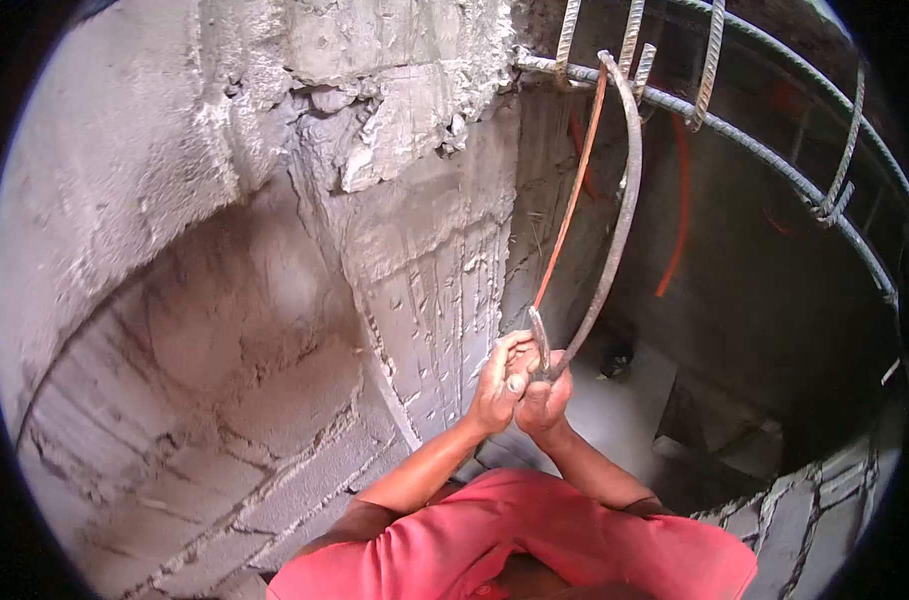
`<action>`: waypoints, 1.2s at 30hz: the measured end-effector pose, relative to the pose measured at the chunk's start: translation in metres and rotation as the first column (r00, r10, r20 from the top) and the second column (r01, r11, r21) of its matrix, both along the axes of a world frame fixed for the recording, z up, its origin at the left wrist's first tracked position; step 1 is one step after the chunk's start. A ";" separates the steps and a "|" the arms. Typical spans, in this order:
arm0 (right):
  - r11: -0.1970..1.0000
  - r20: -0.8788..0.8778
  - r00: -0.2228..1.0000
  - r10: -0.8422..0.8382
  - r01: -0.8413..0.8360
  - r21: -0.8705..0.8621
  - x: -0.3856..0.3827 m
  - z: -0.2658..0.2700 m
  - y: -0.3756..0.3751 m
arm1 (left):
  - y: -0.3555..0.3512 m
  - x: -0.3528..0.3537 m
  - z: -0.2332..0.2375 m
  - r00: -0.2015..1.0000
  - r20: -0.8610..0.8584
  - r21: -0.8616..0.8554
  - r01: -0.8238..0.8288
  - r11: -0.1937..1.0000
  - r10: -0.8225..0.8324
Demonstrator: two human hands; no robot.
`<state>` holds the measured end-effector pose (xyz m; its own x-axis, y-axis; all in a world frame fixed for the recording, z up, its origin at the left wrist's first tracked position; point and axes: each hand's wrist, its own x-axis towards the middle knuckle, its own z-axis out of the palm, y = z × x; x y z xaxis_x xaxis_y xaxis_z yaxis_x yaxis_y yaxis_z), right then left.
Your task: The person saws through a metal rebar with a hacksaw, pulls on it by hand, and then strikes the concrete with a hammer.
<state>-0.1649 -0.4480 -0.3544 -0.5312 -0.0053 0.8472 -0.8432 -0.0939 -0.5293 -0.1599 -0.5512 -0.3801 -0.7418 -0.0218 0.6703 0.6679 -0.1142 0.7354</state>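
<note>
My two hands are together at the middle of the view, in front of my red shirt. The fingers of my left hand (501, 385) are wrapped round the lower end of a thin tool or bar with a short grey end sticking up. My right hand (545, 402) grips the lower end of a grey curved conduit (624, 200), close against the left. An orange strip (571, 205) runs from the top of the conduit down to the grey end between my hands. The fingertips partly hide what they hold.
Ribbed steel bars (754, 147) with bent stirrups cross the upper right. Another orange strip (681, 210) hangs behind. A rough concrete and block wall (429, 290) stands at the left, and a dark floor area lies below right.
</note>
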 end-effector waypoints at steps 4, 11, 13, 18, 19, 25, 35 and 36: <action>1.000 0.021 1.000 0.001 -0.001 -0.001 -0.007 -0.013 -0.006 | -0.014 -0.011 -0.013 0.996 0.014 -0.082 0.084 0.993 -0.083; 0.944 0.106 0.964 -0.243 0.210 0.255 0.042 -0.005 0.010 | -0.026 -0.009 0.012 0.979 -0.019 -0.150 0.200 0.968 -0.205; 0.973 0.195 0.959 -0.206 0.179 0.149 0.055 0.003 0.002 | -0.028 -0.008 0.019 0.986 -0.139 -0.123 0.075 0.990 -0.092; 0.987 0.210 0.966 -0.151 0.135 0.087 0.067 0.015 -0.004 | -0.057 0.001 0.051 0.935 -0.324 -0.079 -0.179 0.981 0.144; 0.986 0.214 0.964 -0.159 0.144 0.080 0.066 0.013 -0.003 | -0.064 0.004 0.057 0.898 -0.372 -0.083 -0.282 0.956 0.233; 0.953 0.152 0.956 -0.252 0.218 0.208 0.051 -0.014 0.025 | -0.108 0.028 0.080 0.505 -0.692 0.040 -0.687 0.726 0.516; 0.619 -0.134 0.607 -0.783 0.782 -0.075 0.161 0.116 0.152 | -0.104 0.079 0.115 -0.012 -0.577 -0.058 -0.997 -0.055 0.816; 0.569 -0.098 0.562 -0.821 0.820 -0.063 0.189 0.127 0.170 | -0.112 0.063 0.131 -0.004 -0.617 0.321 -0.915 0.247 0.787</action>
